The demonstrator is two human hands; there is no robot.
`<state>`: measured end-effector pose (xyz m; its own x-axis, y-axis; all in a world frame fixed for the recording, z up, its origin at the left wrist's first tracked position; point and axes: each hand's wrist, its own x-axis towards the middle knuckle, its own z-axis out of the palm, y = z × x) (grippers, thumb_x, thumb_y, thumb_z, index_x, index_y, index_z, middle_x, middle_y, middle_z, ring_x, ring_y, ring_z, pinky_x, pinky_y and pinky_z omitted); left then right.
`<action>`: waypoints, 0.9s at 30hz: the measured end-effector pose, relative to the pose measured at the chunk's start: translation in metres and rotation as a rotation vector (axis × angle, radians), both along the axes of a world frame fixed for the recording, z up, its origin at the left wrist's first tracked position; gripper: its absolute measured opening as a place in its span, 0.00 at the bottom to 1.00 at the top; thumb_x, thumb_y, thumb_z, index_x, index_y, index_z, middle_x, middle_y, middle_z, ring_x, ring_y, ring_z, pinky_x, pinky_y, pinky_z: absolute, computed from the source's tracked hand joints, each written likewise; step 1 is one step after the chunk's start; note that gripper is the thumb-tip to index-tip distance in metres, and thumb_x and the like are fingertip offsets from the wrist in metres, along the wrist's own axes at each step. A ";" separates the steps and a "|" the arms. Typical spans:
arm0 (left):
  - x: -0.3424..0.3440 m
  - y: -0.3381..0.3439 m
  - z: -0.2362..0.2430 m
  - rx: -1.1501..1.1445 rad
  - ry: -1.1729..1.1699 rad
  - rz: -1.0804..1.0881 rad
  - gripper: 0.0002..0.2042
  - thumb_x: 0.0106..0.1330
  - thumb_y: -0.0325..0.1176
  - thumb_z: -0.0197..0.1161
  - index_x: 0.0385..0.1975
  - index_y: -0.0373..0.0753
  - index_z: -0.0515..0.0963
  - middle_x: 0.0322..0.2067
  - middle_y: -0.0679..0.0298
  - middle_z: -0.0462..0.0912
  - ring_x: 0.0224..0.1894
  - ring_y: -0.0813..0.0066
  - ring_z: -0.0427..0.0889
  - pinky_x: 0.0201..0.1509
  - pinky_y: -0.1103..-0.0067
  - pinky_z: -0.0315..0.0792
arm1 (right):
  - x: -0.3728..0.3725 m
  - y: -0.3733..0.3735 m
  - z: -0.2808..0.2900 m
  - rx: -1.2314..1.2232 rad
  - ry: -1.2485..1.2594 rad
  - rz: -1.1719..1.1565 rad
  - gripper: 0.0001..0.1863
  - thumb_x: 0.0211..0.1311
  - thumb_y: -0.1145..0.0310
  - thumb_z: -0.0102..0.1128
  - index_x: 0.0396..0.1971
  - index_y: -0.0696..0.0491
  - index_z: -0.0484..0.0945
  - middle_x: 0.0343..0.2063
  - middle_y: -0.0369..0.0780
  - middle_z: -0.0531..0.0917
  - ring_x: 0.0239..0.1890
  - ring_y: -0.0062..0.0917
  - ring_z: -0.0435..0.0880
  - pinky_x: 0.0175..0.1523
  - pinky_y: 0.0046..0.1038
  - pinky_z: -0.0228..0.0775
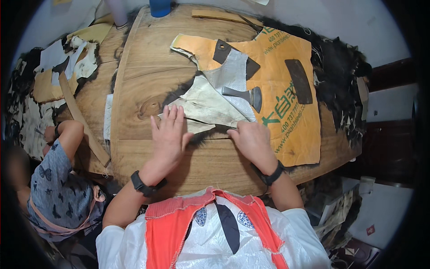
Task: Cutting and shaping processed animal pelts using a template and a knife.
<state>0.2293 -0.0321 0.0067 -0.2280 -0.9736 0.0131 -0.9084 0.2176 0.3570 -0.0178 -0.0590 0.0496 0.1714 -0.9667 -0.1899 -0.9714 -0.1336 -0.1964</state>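
Observation:
A pale piece of hide (206, 101), with dark fur showing at its edges, lies skin side up on the wooden table. My left hand (169, 139) rests flat on its left part, fingers spread. At the lower right corner, the fingers of my right hand (253, 141) are closed on the hide's edge. A dark slit or seam runs between the two hands. Just above the right hand is a metal tool with a flared blade (242, 95). It lies on a silvery sheet (230, 71) and a large yellow printed sheet (280, 125).
Dark flat blocks (298, 81) sit on the yellow sheet. Black fur (338, 76) hangs over the right edge. At left, a co-worker (58, 184) sits by pale hide scraps (85, 60) and a wooden-handled tool (80, 114). A blue container (160, 8) and a wooden strip (219, 16) are at the back.

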 end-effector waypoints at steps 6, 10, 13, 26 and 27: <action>0.005 -0.039 0.007 -0.082 0.570 -0.281 0.18 0.54 0.22 0.69 0.47 0.35 0.80 0.48 0.56 0.79 0.53 0.53 0.77 0.56 0.66 0.73 | 0.031 -0.015 0.006 -0.113 -0.463 0.186 0.15 0.59 0.60 0.70 0.37 0.51 0.73 0.19 0.43 0.81 0.26 0.43 0.84 0.31 0.41 0.72; 0.002 -0.046 -0.013 -0.079 0.611 -0.256 0.16 0.53 0.24 0.71 0.43 0.37 0.82 0.44 0.58 0.80 0.49 0.56 0.77 0.54 0.66 0.71 | 0.035 -0.031 -0.038 -0.074 -0.518 0.310 0.17 0.60 0.62 0.69 0.41 0.52 0.72 0.29 0.43 0.85 0.32 0.43 0.85 0.35 0.41 0.74; 0.004 -0.056 -0.020 -0.200 0.562 -0.322 0.12 0.53 0.26 0.72 0.38 0.39 0.83 0.38 0.61 0.81 0.44 0.59 0.77 0.49 0.68 0.69 | 0.036 -0.032 -0.047 -0.076 -0.533 0.294 0.16 0.60 0.62 0.69 0.40 0.52 0.72 0.29 0.43 0.86 0.32 0.43 0.85 0.35 0.41 0.74; 0.003 -0.066 -0.028 -0.168 0.590 -0.211 0.06 0.53 0.27 0.73 0.30 0.43 0.83 0.30 0.66 0.79 0.38 0.63 0.76 0.44 0.70 0.66 | 0.037 -0.052 -0.026 -0.019 -0.629 0.291 0.07 0.65 0.66 0.58 0.33 0.53 0.75 0.25 0.46 0.82 0.29 0.44 0.84 0.34 0.44 0.73; 0.002 -0.065 -0.027 -0.161 0.595 -0.203 0.06 0.53 0.28 0.73 0.29 0.43 0.84 0.30 0.67 0.80 0.38 0.63 0.76 0.44 0.70 0.66 | 0.036 -0.057 -0.028 -0.060 -0.709 0.335 0.06 0.65 0.67 0.58 0.32 0.53 0.76 0.26 0.45 0.82 0.31 0.43 0.84 0.34 0.43 0.73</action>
<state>0.2317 -0.0973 -0.0204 -0.3164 -0.8870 0.3364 -0.5006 0.4573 0.7350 0.0185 -0.1156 0.0220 0.5163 -0.8473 0.1242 -0.5232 -0.4269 -0.7376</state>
